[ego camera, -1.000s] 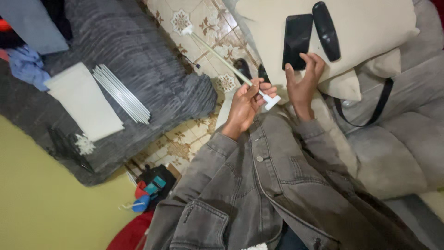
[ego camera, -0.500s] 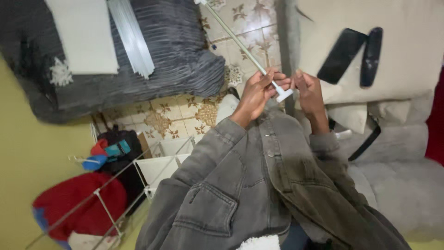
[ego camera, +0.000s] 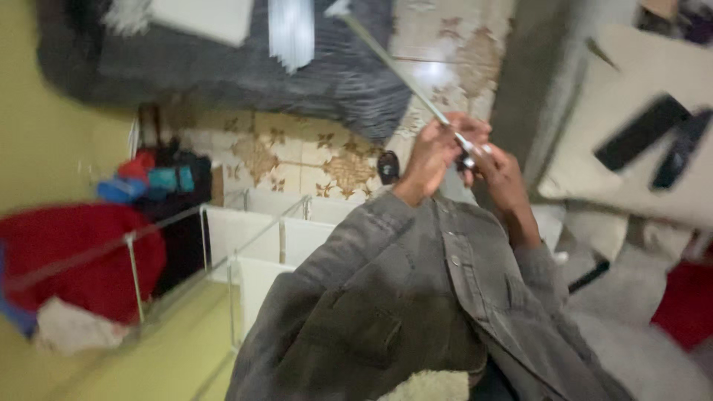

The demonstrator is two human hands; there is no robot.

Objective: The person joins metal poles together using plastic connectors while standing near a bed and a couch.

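Above the tiled floor (ego camera: 297, 160), both hands, left (ego camera: 434, 156) and right (ego camera: 501, 174), pinch a thin rod (ego camera: 394, 63); its long free end could bend or slip.

**Quick count of what's around me**

Two hands up front, my left hand (ego camera: 431, 156) and right hand (ego camera: 501, 174), sharing one long thin rod (ego camera: 401, 67). Two dark flat gadgets (ego camera: 640, 132) on one cream cushion (ego camera: 631, 186). One grey rug (ego camera: 245, 74), one white sheet (ego camera: 204, 16), one bundle of white sticks (ego camera: 291, 33), too blurry to count singly.
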